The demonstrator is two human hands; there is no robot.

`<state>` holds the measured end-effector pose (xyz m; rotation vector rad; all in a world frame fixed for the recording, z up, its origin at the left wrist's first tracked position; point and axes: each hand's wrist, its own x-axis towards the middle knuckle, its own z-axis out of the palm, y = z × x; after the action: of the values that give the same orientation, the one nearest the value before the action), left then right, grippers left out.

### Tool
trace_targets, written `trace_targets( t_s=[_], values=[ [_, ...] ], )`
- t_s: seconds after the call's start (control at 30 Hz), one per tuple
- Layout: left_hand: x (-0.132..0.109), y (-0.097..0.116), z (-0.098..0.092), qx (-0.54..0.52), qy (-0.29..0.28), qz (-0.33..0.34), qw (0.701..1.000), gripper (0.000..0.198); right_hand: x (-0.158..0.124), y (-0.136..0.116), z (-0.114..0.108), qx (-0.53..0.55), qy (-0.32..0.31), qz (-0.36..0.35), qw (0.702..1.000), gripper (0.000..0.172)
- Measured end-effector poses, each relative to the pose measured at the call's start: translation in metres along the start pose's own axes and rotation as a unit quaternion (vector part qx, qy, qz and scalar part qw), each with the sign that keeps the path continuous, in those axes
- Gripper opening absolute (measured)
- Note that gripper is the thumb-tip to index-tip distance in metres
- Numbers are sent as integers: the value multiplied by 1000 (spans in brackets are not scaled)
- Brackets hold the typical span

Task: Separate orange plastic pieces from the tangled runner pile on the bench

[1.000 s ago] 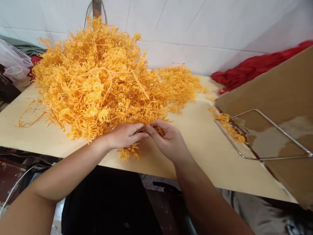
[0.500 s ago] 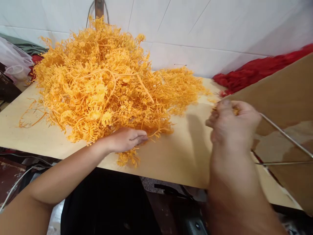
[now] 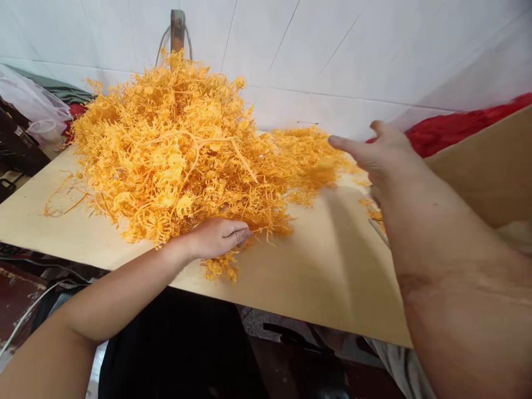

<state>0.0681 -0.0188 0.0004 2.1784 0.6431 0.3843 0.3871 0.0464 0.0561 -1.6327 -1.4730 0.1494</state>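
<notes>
A big heap of orange-yellow plastic flower sprigs (image 3: 178, 144) covers the left and middle of the table. Low at its front edge, my left hand (image 3: 220, 235) is closed, and an orange sprig (image 3: 220, 266) pokes out below it. My right hand (image 3: 384, 149) stretches out over the right side with thumb and a finger spread; its other fingers are partly hidden. Close to it lies a smaller, flatter bunch of orange sprigs (image 3: 307, 158). Under my right wrist, orange bits (image 3: 369, 209) rest by a thin metal rod (image 3: 378, 230).
The pale tabletop (image 3: 299, 277) runs up to a white wall (image 3: 274, 44). A cardboard box (image 3: 490, 166) stands at the right with red feathery material (image 3: 457, 130) behind it. A clear plastic cup (image 3: 44, 132) and a plastic bag (image 3: 29, 94) sit far left.
My right hand has moved up and away from me, and its fingers have gone from closed round orange bits to spread. My left hand has stayed in place. The view has shifted slightly.
</notes>
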Motion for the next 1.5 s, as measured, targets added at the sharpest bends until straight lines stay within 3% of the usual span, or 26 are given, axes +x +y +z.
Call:
trace_targets(
  t_s=[0.07,0.1,0.2,0.3,0.43,0.53,0.63,0.8,0.93,1.07,1.13,1.2,1.27,1.37,1.5],
  values=[
    [1,-1,0,9,4,2,1000,34,-12,-28,-2,-71,113,92,987,38],
    [2,-1,1,14,7,3,1000,34,-24,-47,0,-81,116,78,987,32],
    [3,-2,2,23,13,7,1000,35,-72,-104,15,-51,-6,-18,999,30],
    [3,-4,4,19,18,8,1000,31,-114,-133,41,-139,-116,-86,980,39],
    [2,-6,8,-11,95,-3,995,24,-131,-126,64,-178,-125,-98,971,21],
    [2,-7,12,-67,171,-7,983,43,-134,-115,61,-15,-130,-63,989,15],
    [4,-8,13,-94,211,16,973,62,-142,-113,53,176,-171,-19,969,26],
    [8,-6,9,-49,161,66,984,30,-152,-116,50,283,-211,-7,935,32],
    [12,-7,7,-59,103,64,991,32,-152,-113,57,266,-163,-3,950,32],
    [12,-5,5,-75,71,40,994,29,-140,-104,63,248,-73,18,966,20],
    [9,-4,4,-23,42,42,998,27,-125,-96,57,266,30,43,962,16],
    [5,-3,2,51,5,46,998,27,-108,-88,44,320,180,96,925,23],
    [1,-2,1,89,-8,42,995,30,-96,-83,26,367,237,149,887,28],
    [1,-2,1,91,15,25,995,34,-100,-86,9,353,210,129,902,20],
    [4,-3,5,108,56,34,992,32,-128,-101,11,336,81,133,929,21]
  ],
)
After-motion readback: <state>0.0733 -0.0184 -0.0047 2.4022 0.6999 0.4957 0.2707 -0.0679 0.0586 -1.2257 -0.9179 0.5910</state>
